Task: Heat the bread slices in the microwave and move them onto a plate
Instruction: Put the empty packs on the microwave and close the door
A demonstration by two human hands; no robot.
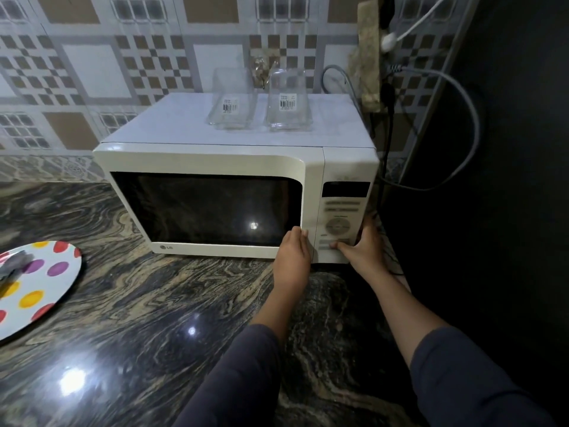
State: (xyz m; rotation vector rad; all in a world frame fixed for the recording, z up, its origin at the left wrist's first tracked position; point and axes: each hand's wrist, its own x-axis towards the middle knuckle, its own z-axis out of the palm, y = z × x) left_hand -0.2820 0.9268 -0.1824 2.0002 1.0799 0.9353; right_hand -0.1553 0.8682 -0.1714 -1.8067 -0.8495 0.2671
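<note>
Microwave (pixel 215 155) shut, inside hidden; left hand (pixel 292 254) fingers (pixel 300 233) hook door (pixel 209 208) edge, right hand (pixel 365 249) fingers (pixel 368 228) clasp side; glass tubs (pixel 231 103) (pixel 289 103) atop

The microwave (pixel 215 155) has a cream-white casing, a black door window (pixel 200 208) and pale grey buttons (pixel 338 227). The plate (pixel 74 272) is white with red, yellow and purple dots; the counter (pixel 138 303) is dark grey-black stone with swirling tan veins. The wall tiles (pixel 92 72) are pale grey with brown squares and checker patterns, and the sleeves (pixel 240 380) are dark blue-grey.
</note>
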